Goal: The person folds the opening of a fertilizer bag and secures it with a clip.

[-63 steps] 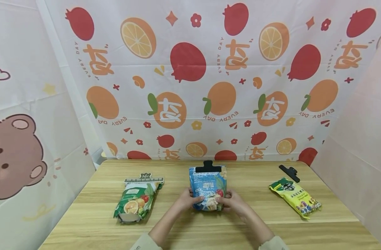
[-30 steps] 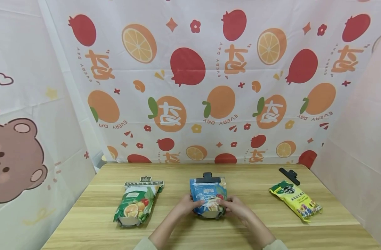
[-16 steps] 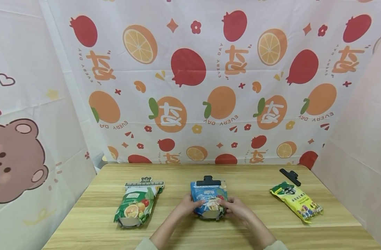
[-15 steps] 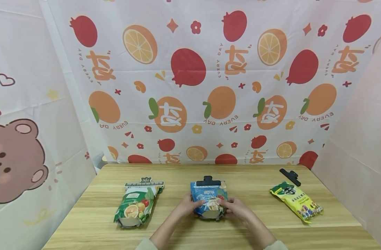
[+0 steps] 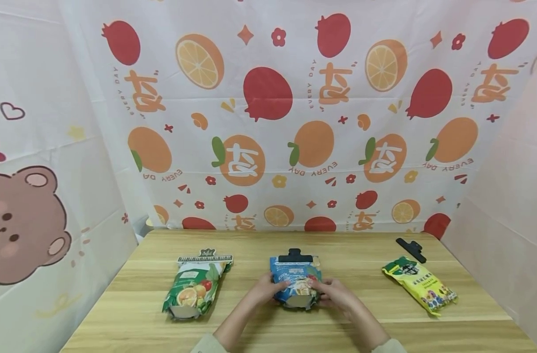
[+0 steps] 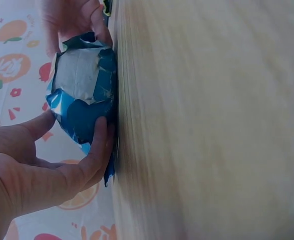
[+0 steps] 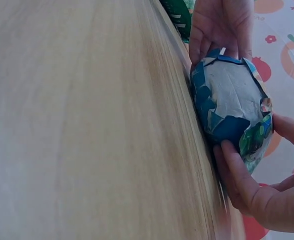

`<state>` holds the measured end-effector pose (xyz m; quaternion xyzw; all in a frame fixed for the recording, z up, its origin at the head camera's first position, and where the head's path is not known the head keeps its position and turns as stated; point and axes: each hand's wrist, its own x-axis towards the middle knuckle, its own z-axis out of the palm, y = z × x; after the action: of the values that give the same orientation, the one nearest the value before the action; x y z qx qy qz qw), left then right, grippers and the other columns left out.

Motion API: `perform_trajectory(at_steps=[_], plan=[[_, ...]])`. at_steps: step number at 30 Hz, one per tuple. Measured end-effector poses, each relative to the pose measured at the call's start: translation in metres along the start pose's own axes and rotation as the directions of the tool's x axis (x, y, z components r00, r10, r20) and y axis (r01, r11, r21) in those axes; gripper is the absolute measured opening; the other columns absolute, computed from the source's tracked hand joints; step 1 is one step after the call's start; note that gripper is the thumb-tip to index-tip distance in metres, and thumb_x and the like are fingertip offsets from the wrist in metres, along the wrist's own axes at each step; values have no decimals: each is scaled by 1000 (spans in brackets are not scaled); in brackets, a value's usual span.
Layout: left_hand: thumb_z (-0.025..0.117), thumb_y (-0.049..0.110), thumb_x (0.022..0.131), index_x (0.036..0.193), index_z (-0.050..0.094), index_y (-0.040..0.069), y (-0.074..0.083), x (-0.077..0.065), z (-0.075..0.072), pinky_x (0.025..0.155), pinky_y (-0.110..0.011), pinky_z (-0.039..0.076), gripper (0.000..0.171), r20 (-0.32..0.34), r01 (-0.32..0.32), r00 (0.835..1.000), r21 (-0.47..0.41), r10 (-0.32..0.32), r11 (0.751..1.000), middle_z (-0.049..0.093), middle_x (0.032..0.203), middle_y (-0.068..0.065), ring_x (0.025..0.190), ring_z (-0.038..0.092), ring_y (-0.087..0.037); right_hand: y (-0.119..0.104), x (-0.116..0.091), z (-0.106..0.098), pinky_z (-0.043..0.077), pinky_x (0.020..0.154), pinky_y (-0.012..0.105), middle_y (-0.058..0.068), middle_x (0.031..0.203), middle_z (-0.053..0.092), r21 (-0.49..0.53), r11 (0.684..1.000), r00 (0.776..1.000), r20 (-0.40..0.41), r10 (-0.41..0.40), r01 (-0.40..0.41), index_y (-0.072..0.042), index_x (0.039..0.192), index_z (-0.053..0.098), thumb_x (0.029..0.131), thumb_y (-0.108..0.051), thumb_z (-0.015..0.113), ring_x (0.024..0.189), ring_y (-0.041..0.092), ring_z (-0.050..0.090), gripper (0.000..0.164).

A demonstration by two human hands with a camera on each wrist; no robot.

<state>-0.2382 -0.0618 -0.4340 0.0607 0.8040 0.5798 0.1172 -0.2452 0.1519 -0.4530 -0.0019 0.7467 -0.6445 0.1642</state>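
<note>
In the head view a blue printed food packet (image 5: 296, 282) lies at the middle of the table, its top edge clamped by a black bag clip (image 5: 295, 256). My left hand (image 5: 264, 289) grips its left side, thumb on the front and fingers curled underneath. On the opposite side my right hand (image 5: 335, 293) holds it the same way. Both wrist views show the packet's crumpled pale bottom end (image 6: 77, 74) between the hands, low against the wooden surface. The fingers (image 7: 239, 172) reach under its lower edge in the right wrist view.
To the left lies a green packet (image 5: 192, 289) with a piano-keyboard-patterned clip (image 5: 205, 257) across its top. A yellow packet (image 5: 420, 286) is on the right, with a loose black clip (image 5: 411, 250) just behind it. A fruit-print curtain (image 5: 268, 147) hangs behind the wooden table (image 5: 132, 314).
Since the earliest frame, the blue packet has tipped back and come lower, both hands still holding it. Over the last half second the hands and packet have barely moved; the head view has shifted slightly.
</note>
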Motion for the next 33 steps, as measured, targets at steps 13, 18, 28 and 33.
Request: perform_trajectory(at_steps=[13,18,28,33], plan=[[59,19,91,123,35,-23,2,4,4,65,-37,52,58,4,12,1000,14,-12,1000,56,93,-19,73,57,-21,1,0,-5,51,76,33,20,98,56,12,1000,1000,-15,6,-6,25,123,33,88,-29,62,85,22,56,70],[59,14,91,121,34,-24,2,4,7,63,-37,53,55,20,1,1000,-39,-1,999,55,90,-18,73,59,-23,1,-1,-7,51,76,33,18,97,57,12,1000,1000,-2,2,-2,24,122,34,89,-26,61,83,20,57,66],[59,14,91,125,28,-25,7,0,10,64,-38,53,61,15,27,1000,-36,-27,999,54,98,-25,76,59,-27,1,-4,-9,52,71,30,14,91,55,4,1000,1000,-18,7,-7,20,113,45,87,-25,63,77,18,55,54],[60,15,90,125,28,-25,7,1,10,65,-38,53,62,19,16,1000,-28,-16,999,53,99,-26,78,59,-27,1,-5,-9,52,68,28,12,89,52,6,1000,999,-52,16,-15,16,109,49,86,-23,64,75,18,51,48]])
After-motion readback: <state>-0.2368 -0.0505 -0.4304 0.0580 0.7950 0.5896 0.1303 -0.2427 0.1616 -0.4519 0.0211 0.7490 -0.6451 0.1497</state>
